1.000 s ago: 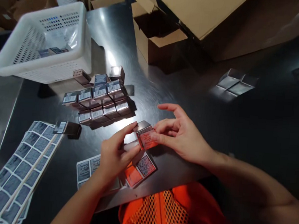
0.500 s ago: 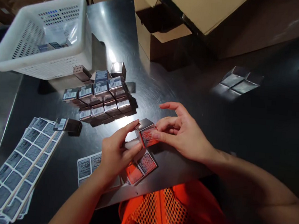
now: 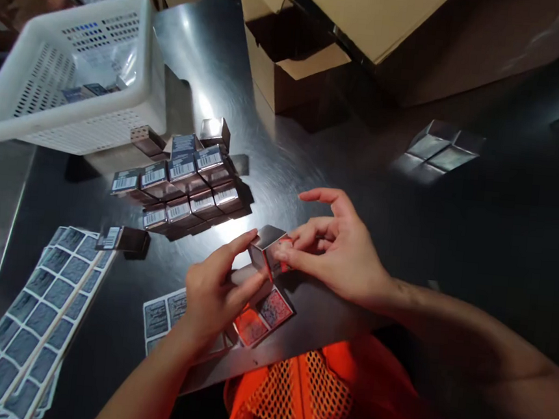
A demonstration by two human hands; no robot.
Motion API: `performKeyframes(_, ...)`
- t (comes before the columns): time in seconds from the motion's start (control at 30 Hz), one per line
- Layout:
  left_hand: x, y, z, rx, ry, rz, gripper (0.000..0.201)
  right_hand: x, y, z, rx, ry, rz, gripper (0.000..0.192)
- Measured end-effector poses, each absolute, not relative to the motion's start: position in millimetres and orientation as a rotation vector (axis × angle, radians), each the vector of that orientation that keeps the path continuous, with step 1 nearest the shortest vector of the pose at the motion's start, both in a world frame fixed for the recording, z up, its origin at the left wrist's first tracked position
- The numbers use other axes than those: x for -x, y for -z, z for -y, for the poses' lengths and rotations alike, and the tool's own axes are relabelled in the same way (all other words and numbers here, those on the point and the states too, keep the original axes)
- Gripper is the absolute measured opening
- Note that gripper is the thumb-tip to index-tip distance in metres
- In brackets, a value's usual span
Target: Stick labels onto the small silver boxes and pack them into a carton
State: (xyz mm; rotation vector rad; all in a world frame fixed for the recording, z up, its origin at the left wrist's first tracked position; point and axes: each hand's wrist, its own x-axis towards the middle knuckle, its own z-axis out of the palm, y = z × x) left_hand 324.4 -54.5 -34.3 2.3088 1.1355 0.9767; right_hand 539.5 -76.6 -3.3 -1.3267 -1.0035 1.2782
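Observation:
My left hand (image 3: 221, 289) holds a small shiny box (image 3: 268, 240) between thumb and fingers, just above the table near its front edge. My right hand (image 3: 339, 250) pinches a label (image 3: 284, 252) with thumb and fingertips against the box's right side; its index finger stretches out free. Part of the label is hidden by the fingers, and I cannot tell how much of it touches the box. Under my left hand lies a label sheet (image 3: 156, 316) with square printed labels, partly covered by my wrist. Its right end reflects red.
Small shiny boxes with barcodes (image 3: 182, 168) stand in rows ahead. A single box (image 3: 127, 240) lies beside stacked label sheets (image 3: 38, 309) at left. A white plastic basket (image 3: 142, 96) stands at back left, an open carton (image 3: 262, 71) at the back. More shiny boxes (image 3: 436, 148) sit at right.
The box has turned slightly in my left hand, and less of the label's printed face shows between it and my right fingers. The view has shifted a little.

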Motion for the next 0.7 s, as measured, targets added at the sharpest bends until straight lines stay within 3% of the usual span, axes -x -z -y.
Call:
performKeyframes(0.1, -324, 33, 55, -2.144, -0.989, -1.156, 0.047, -547, 6, 70, 1.390, -1.129, 1.008, 0.076)
performKeyframes(0.17, -325, 34, 56, -1.961, -1.040, -1.213, 0.051, -549, 11, 65, 1.364, -1.158, 1.034, 0.069)
performKeyframes(0.3, -327, 34, 55, -1.889, -1.140, -1.319, 0.054, -544, 24, 64, 1.055, -1.647, 1.181, 0.048)
performKeyframes(0.4, -328, 32, 53, -1.917, -1.140, -1.350, 0.053, -537, 31, 70, 0.884, -1.868, 1.222, 0.062)
performKeyframes(0.5, -326, 33, 49, -1.790, -1.157, -1.383, 0.056, -530, 35, 76, 0.972, -1.892, 1.252, 0.074)
performKeyframes(0.7, -327, 35, 37, -1.508, -1.092, -1.382, 0.056, -520, 35, 83, 1.044, -1.559, 1.504, 0.035)
